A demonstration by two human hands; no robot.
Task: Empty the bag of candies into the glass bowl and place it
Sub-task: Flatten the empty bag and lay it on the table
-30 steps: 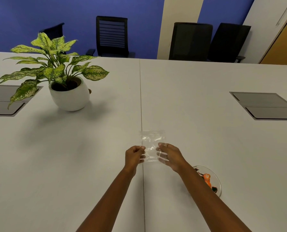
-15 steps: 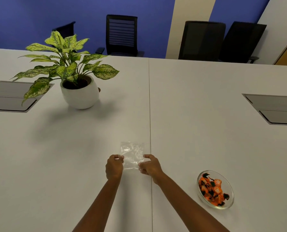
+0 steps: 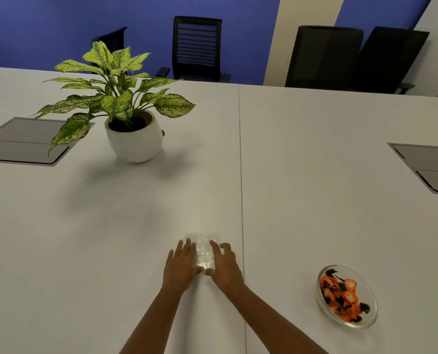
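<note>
The clear plastic bag (image 3: pixel 202 247) lies flat and empty on the white table (image 3: pixel 315 200), just left of the table's centre seam. My left hand (image 3: pixel 181 267) rests palm down on its left edge with fingers spread. My right hand (image 3: pixel 224 267) lies flat on its right edge, fingers apart. Neither hand grips the bag. The glass bowl (image 3: pixel 371 319) stands to the right, near me, and holds several orange and black wrapped candies (image 3: pixel 341 296).
A potted plant (image 3: pixel 133 139) in a white pot stands at the back left. Grey cable hatches are set into the table at the far left (image 3: pixel 21 140) and far right (image 3: pixel 427 167). Black office chairs (image 3: pixel 197 47) line the far edge.
Both hands held the bag upright by its lower edge. They have lowered it onto the table, let go of it and now lie flat on it. The view shifted, bringing the bowl fully into sight.
</note>
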